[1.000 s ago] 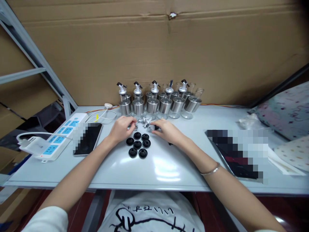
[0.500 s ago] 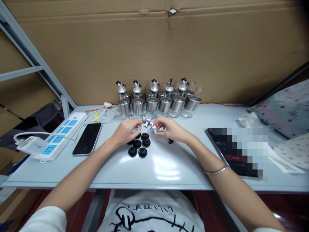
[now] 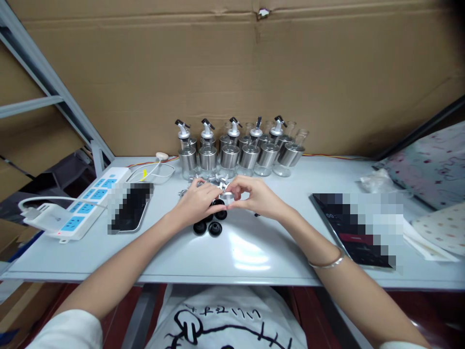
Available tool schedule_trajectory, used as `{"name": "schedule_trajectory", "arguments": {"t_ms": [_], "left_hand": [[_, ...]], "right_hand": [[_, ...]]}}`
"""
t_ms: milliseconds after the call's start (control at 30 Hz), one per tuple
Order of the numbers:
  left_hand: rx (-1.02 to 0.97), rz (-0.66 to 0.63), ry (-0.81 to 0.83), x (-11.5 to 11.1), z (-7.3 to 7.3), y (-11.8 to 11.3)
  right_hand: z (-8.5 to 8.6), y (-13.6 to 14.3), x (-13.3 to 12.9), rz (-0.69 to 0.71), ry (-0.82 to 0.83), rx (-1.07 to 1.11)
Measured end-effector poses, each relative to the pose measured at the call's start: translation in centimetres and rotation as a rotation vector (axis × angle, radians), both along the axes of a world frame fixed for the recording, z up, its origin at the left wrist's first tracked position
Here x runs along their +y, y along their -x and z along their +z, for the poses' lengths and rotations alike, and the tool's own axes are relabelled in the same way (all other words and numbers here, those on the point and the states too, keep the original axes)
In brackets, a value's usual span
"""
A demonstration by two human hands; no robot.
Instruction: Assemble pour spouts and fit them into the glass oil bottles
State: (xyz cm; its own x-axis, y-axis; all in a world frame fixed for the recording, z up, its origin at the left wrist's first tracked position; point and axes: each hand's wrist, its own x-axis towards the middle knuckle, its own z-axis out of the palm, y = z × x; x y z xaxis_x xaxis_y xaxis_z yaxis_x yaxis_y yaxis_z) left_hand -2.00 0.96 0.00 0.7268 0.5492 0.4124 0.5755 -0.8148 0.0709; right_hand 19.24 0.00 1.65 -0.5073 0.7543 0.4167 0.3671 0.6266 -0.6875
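Observation:
A silver-white pourer spout [image 3: 227, 197] is pinched upright between thumb and fingers of my right hand [image 3: 256, 194]. My left hand [image 3: 196, 202] meets it from the other side, its thumb and fingertips closed on the same piece. Under and in front of the left hand lie several black rubber stoppers [image 3: 215, 229], some partly covered by my fingers. More silver pourer spouts [image 3: 218, 179] are piled just behind the hands. A small black part [image 3: 257, 214] shows beneath my right hand.
Glass bottles with steel sleeves [image 3: 229, 157] stand in rows at the back, several topped with pourers. To the left are a phone [image 3: 132, 208] and a power strip [image 3: 87, 208]. A tablet [image 3: 348, 230] and a crumpled plastic bag [image 3: 378, 182] lie on the right.
My left hand has moved right, over some stoppers, and now meets the spout. The right hand has shifted slightly left with the spout, bringing the hands together.

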Motion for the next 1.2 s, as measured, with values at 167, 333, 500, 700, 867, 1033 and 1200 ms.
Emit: {"name": "schedule_trajectory", "arguments": {"t_ms": [167, 333, 500, 700, 867, 1033, 1200], "left_hand": [[-0.031, -0.025, 0.046, 0.1, -0.1, 0.1], [-0.086, -0.032, -0.018, 0.2, -0.3, 0.2], [-0.181, -0.048, -0.137, -0.1, -0.1, 0.0], [-0.279, -0.084, -0.216, -0.5, -0.3, -0.6], [-0.284, -0.066, -0.147, -0.5, -0.6, -0.7], [-0.204, -0.083, -0.144, -0.5, -0.4, -0.6], [-0.163, -0.114, -0.159, -0.6, -0.2, -0.6]], "right_hand": [[-0.2, 0.0, -0.2, 0.027, 0.072, 0.037], [-0.1, -0.2, -0.2, -0.002, 0.129, 0.117], [0.1, -0.3, 0.1, -0.194, 0.098, 0.201], [-0.2, -0.2, 0.4, -0.057, 0.288, 0.344], [-0.3, -0.4, 0.5, -0.009, 0.415, 0.409], [-0.2, -0.5, 0.6, -0.013, 0.419, 0.378], [0.6, -1.3, 0.6, -0.024, 0.387, 0.239]]}}
